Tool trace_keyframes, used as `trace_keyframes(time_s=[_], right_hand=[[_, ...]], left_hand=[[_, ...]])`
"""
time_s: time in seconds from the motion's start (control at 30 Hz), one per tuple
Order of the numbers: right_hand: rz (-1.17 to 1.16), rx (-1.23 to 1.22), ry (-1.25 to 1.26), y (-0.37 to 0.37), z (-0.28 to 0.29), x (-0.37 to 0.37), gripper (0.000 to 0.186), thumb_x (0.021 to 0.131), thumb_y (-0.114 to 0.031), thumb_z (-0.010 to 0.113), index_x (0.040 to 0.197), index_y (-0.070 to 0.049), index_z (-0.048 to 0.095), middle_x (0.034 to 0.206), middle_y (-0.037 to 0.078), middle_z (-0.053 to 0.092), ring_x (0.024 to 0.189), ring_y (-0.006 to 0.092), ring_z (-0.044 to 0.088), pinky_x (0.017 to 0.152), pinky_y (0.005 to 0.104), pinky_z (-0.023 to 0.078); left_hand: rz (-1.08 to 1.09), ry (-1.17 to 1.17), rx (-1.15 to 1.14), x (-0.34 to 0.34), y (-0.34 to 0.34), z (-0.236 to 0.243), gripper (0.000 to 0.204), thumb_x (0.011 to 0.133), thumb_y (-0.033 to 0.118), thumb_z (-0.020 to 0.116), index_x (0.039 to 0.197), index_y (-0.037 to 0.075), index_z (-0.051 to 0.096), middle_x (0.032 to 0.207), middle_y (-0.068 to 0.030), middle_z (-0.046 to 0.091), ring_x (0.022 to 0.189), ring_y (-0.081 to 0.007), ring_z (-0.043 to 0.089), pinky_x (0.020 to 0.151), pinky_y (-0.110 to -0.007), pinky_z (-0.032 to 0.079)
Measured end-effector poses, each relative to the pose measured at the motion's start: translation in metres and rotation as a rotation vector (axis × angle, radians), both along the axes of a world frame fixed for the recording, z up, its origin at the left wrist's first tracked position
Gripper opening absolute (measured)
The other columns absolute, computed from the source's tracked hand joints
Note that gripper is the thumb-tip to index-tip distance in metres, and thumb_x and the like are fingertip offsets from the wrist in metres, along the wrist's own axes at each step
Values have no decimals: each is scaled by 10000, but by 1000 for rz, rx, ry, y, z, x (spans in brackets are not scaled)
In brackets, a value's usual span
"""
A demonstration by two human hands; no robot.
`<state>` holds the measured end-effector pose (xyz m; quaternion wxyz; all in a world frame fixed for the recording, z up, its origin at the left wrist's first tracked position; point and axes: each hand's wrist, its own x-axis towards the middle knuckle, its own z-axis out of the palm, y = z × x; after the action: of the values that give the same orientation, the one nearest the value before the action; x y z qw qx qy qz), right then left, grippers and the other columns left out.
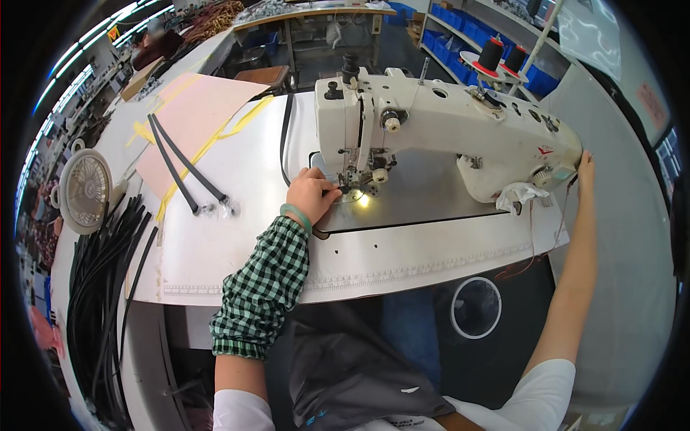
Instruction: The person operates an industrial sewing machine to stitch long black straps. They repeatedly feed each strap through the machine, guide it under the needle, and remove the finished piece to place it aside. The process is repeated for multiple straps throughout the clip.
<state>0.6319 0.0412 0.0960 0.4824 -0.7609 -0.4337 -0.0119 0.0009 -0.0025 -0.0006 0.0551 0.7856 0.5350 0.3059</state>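
A white industrial sewing machine (431, 129) stands on the table, its small lamp lighting the steel bed (417, 208). My left hand (311, 194), below a checked sleeve cover, pinches a black strap (286, 136) beside the presser foot (357, 187); the pinched part is mostly hidden. My right hand (586, 165) grips the handwheel at the machine's right end, which is largely out of sight behind the machine body. Two black straps with clear-wrapped ends (176, 161) lie on the left over pink paper (201, 97). A white cloth (514, 195) is tucked under the machine's right side.
A bundle of long black straps (100, 287) hangs over the left edge near a round plastic basket (85, 192). Thread cones (491, 54) stand behind the machine, with shelves of blue bins (467, 36) beyond. A person (151, 47) is at the far left. A white panel (625, 237) borders the right.
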Motion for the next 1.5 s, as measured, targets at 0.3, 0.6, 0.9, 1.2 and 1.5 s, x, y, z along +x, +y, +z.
trace_keyframes(time_s=[0.3,0.6,0.9,1.2,1.5], right_hand=[[-91,67,27,0,-26,-2,495,874,-436,352,1093,-11,484,1053,156,546,1001,270,503,851,342,370],[17,22,-28,-1,-9,16,467,886,-391,363,1026,25,521,977,150,576,929,248,536,809,334,393],[-6,282,155,-6,-57,22,471,897,-379,358,1089,35,473,1035,124,538,929,201,509,810,309,381],[62,101,151,-9,-32,17,465,892,-369,375,1073,46,478,1013,139,550,925,221,513,812,324,383],[-171,112,-168,8,-25,9,498,884,-397,332,1083,26,503,1044,182,555,959,322,520,825,353,384]], left_hand=[[-24,-10,37,-1,4,-5,126,650,178,689,716,72,680,730,-50,547,747,-218,501,676,-313,439],[-5,-3,11,0,4,-2,112,664,192,675,728,101,688,749,-39,558,764,-212,502,710,-312,442],[-35,-25,58,1,9,-7,116,653,178,688,709,77,680,722,-50,540,740,-215,490,676,-319,436],[11,-6,9,0,7,-2,94,658,176,674,721,108,689,755,-51,564,781,-222,503,723,-318,441],[22,4,5,0,5,-1,96,653,172,681,720,103,688,751,-44,563,776,-214,506,715,-311,443]])
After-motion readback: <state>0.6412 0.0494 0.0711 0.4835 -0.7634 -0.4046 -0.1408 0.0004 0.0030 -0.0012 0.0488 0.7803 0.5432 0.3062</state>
